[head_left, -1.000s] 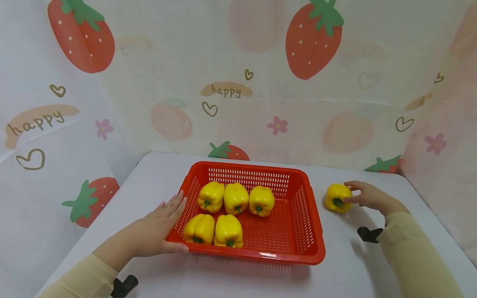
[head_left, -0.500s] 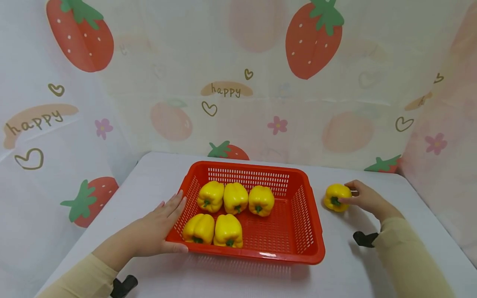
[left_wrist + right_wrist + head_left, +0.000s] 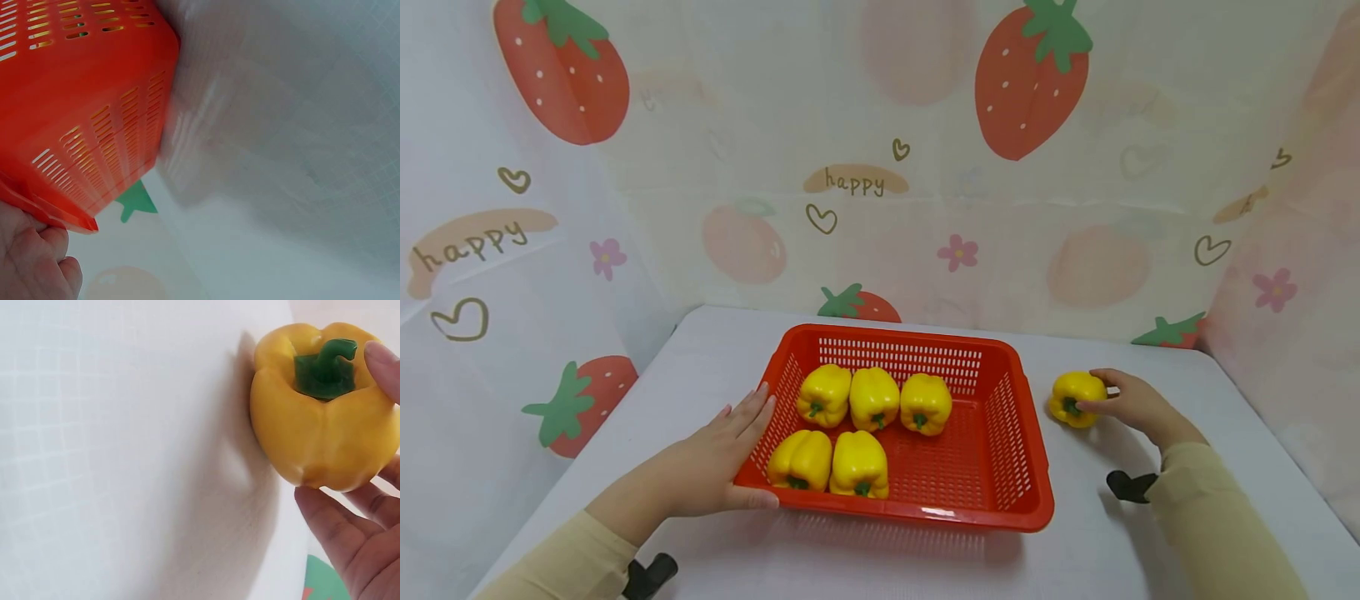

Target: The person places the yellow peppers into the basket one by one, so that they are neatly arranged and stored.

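Note:
My right hand (image 3: 1138, 406) holds a yellow bell pepper (image 3: 1075, 392) on the white table, right of the red basket. In the right wrist view, the thumb (image 3: 384, 370) lies beside the green stem of the pepper (image 3: 319, 434), and fingers (image 3: 331, 522) touch its far side. My left hand (image 3: 718, 458) rests on the left rim of the red plastic basket (image 3: 958, 515), fingers extended, thumb at the front corner. Inside the basket sit several yellow bell peppers (image 3: 874, 398), three at the back and two at the front left. The left wrist view shows the basket's slotted outside wall (image 3: 69, 87).
The white table (image 3: 1075, 533) extends around the basket. A fabric backdrop (image 3: 880, 242) printed with strawberries, hearts and flowers encloses the back and sides. Black wrist pieces (image 3: 1131, 486) stick out below each sleeve.
My right hand has shifted slightly left, closing round the pepper, which has moved a little left with it. The left hand and the basket stay put.

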Demonstrator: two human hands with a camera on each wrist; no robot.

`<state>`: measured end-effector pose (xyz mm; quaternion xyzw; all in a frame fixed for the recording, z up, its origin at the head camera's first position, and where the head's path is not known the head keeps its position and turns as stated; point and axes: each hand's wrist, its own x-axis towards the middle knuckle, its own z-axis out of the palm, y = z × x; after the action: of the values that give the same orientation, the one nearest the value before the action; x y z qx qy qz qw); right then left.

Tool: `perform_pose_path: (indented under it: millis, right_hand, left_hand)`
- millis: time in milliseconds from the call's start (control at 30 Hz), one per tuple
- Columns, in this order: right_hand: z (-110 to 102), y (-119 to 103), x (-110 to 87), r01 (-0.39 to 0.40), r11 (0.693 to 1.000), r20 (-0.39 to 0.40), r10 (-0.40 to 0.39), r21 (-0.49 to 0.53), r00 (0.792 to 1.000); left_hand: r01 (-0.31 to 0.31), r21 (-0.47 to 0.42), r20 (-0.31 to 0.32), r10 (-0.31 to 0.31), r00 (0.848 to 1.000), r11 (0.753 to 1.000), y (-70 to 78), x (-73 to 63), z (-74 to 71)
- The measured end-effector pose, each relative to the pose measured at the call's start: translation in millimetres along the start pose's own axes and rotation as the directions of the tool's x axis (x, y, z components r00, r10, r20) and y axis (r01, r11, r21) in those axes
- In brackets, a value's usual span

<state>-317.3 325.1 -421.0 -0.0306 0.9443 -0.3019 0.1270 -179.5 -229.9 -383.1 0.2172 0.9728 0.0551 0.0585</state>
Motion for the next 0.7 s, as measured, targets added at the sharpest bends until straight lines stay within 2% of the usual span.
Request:
perform_pose_path:
  millis: [233,467,700]
  right_hand:
    - [0.0,-2.3,-3.6,0.017,1.000,-0.026,-0.017,-0.004,1.000]
    - [-6.7,-2.9,-6.0,0.015,1.000,-0.015,-0.014,0.021,1.000]
    - [-16.2,-5.5,-8.9,0.072,0.997,-0.018,-0.071,0.026,0.997]
  left_hand:
    - [0.005,-0.002,0.009,-0.005,1.000,1.000,0.9,-0.1,-0.2]
    - [0.009,-0.007,0.018,-0.009,1.000,1.000,1.6,-0.4,-1.3]
    - [0.008,-0.006,0.025,-0.008,1.000,1.000,2.5,-0.7,-2.0]
